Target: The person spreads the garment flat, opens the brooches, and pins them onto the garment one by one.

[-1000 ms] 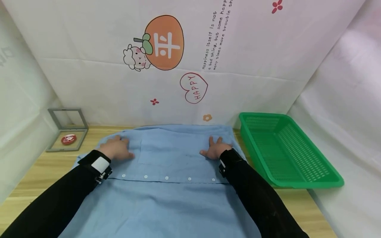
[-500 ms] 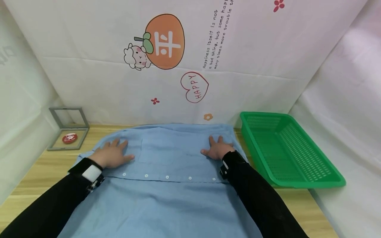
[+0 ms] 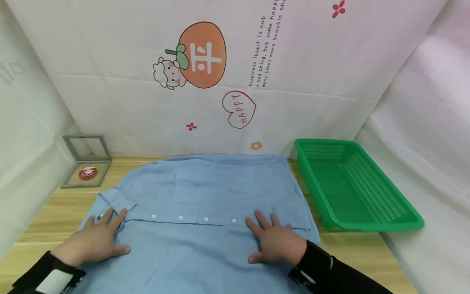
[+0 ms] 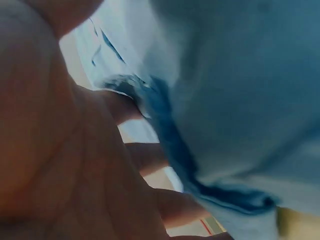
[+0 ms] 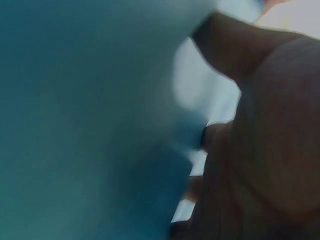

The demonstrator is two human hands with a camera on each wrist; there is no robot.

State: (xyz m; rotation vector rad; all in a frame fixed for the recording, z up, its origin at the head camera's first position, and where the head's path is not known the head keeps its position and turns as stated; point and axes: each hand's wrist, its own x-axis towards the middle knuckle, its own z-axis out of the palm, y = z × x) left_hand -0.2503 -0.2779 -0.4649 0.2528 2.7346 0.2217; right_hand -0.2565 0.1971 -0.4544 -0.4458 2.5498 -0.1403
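A light blue shirt [image 3: 216, 183] lies spread across the table, its row of white buttons running crosswise and a patch pocket above them. Near the collar [image 3: 116, 199] at the shirt's left side is my left hand [image 3: 93, 239], fingers spread over the cloth. My right hand [image 3: 275, 239] rests with splayed fingers on the right part of the shirt, just below the button line. In the left wrist view, blue fabric [image 4: 235, 100] fills the space beyond the palm. The right wrist view is dim and blurred, with blue cloth beside the thumb [image 5: 240, 45].
A green plastic basket [image 3: 330, 212] stands right of the shirt. At the back left, a grey hinged frame [image 3: 104, 173] bears a red oval piece [image 3: 88, 172]. White printed sheeting [image 3: 293, 118] rises behind the wooden table [image 3: 40, 228].
Both hands have moved toward the front edge of the view, from the shirt's upper part down to the button line. The left also shifted left. The collar at left now shows.
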